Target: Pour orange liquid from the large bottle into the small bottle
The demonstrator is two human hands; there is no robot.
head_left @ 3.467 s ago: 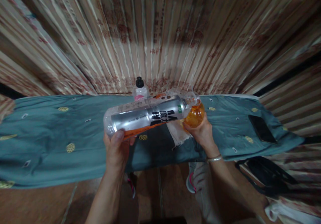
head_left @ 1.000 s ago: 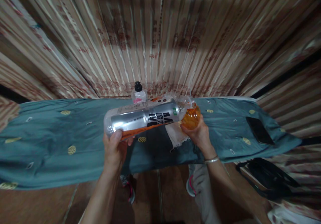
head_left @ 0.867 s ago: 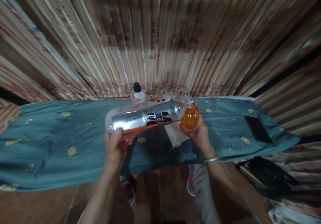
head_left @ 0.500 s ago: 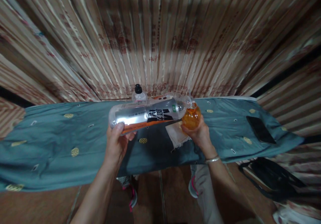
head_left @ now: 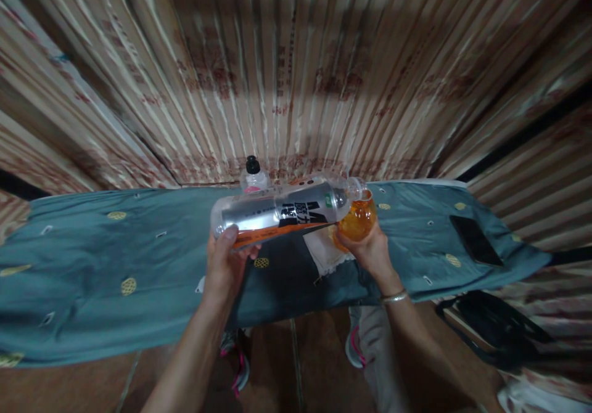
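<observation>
My left hand is closed around the base of a large clear plastic bottle with a silver, black and orange label. The bottle lies nearly level, its uncapped neck pointing right. In my right hand is a rounded, see-through orange vessel, gripped from the near right side. The bottle's mouth is at the vessel's upper rim; whether they touch, I cannot tell. Part of the vessel is hidden by my fingers. Below them a whitish cloth or tissue lies on the teal sheet.
Behind the bottle stands a small clear bottle with a black cap. A dark phone lies at the right of the table. Pleated curtains hang close behind. A black bag is at the lower right.
The large bottle and my left hand have shifted a little to the right in view. My right hand and the orange vessel stay at the bottle's mouth.
</observation>
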